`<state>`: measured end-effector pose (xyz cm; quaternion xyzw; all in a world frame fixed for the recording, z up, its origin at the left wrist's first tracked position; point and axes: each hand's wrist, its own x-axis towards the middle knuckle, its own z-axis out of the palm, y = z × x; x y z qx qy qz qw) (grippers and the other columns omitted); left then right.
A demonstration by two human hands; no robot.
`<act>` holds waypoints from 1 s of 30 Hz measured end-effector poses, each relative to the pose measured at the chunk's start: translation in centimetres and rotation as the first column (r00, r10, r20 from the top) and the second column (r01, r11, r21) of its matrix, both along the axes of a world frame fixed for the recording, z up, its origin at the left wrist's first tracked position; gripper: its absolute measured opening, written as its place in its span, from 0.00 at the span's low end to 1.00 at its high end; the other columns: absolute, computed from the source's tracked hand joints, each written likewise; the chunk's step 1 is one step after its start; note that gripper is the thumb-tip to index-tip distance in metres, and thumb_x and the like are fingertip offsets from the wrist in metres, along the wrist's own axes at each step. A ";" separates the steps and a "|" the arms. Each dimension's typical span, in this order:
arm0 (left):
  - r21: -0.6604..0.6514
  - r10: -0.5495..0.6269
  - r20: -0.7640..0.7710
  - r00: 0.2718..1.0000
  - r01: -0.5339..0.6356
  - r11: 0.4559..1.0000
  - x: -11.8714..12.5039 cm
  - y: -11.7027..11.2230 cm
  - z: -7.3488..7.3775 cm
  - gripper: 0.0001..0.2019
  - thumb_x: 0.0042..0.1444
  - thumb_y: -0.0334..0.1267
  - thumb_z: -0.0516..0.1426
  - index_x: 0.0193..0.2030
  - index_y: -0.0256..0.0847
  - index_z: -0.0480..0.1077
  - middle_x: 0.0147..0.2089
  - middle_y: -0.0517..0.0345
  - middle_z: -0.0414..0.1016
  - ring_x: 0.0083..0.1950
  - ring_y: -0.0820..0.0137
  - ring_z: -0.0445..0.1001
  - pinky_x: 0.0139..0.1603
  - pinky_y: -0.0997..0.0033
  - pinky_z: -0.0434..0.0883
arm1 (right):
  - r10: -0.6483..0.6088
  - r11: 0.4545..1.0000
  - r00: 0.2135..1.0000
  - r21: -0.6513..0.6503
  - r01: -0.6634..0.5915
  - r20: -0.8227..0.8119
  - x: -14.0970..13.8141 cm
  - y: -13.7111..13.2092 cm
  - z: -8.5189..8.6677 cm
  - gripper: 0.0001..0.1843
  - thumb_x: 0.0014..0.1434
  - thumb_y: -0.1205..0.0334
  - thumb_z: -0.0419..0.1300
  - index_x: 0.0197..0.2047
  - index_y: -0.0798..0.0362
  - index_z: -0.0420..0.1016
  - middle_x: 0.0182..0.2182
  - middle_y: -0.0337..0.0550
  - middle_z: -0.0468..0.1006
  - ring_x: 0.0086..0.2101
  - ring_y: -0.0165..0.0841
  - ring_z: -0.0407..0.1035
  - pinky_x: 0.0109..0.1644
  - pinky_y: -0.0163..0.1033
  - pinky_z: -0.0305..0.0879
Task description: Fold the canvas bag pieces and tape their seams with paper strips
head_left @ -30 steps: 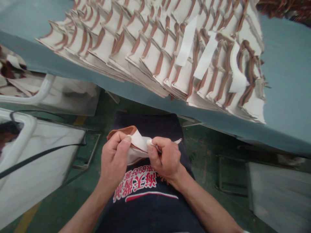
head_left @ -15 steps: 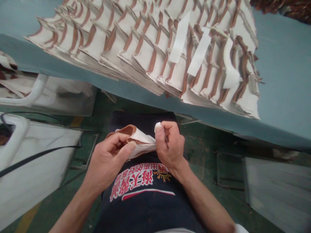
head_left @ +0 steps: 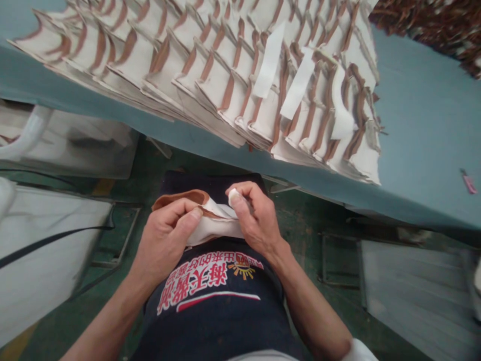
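Over my lap, a folded piece [head_left: 216, 229], cream on one face and brown suede-like on the other, is stretched between my two hands. My left hand [head_left: 167, 238] pinches its seam edge between thumb and forefinger, while a brown loop of it stands up behind the knuckles. At the right end, my right hand [head_left: 257, 218] is closed with its curled fingers over the piece. Something small and white [head_left: 233, 196] shows between the right thumb and forefinger; its kind is unclear.
Rows of similar cream-and-brown pieces [head_left: 210, 75] lie overlapped on the blue-green table [head_left: 421, 125], with white strips [head_left: 270, 62] on top. A brown heap [head_left: 432, 30] lies far right, and a small pink object [head_left: 468, 181] near the right edge. White-covered seats [head_left: 48, 255] stand at left.
The view has shifted right. My right hand has turned and loosened from a tighter fist, its forefinger reaching further over the piece. My left pinch sits slightly lower along the seam.
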<state>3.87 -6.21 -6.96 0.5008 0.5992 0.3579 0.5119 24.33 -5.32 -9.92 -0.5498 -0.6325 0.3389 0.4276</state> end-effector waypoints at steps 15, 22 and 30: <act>-0.028 -0.066 0.126 0.990 0.070 0.997 -0.2 0.1 -0.5 0.21 0.63 0.51 0.64 0.21 0.45 0.75 0.17 0.63 0.65 0.18 0.72 0.57 0.19 0.72 0.56 | 0.140 0.872 0.958 -0.426 -0.240 -0.252 -0.5 -1.6 5.3 0.14 0.74 0.52 0.65 0.40 0.52 0.82 0.29 0.36 0.80 0.28 0.28 0.68 0.31 0.34 0.61; 0.033 -0.239 0.164 0.957 0.237 0.971 -0.5 0.7 -0.1 0.25 0.70 0.51 0.61 0.21 0.45 0.70 0.18 0.62 0.66 0.18 0.72 0.60 0.19 0.72 0.57 | 0.124 0.822 0.914 -0.477 -0.312 -0.386 -0.2 -1.1 5.0 0.19 0.72 0.43 0.68 0.41 0.52 0.80 0.32 0.38 0.81 0.32 0.30 0.71 0.37 0.36 0.68; 0.030 -0.170 0.096 0.981 0.168 0.985 -0.4 0.6 -0.2 0.22 0.68 0.52 0.61 0.25 0.45 0.74 0.19 0.64 0.66 0.19 0.72 0.60 0.19 0.73 0.58 | 0.150 0.773 0.809 -0.442 -0.455 -0.569 -1.0 -1.0 5.7 0.27 0.70 0.33 0.68 0.40 0.51 0.76 0.28 0.32 0.70 0.27 0.26 0.61 0.31 0.34 0.62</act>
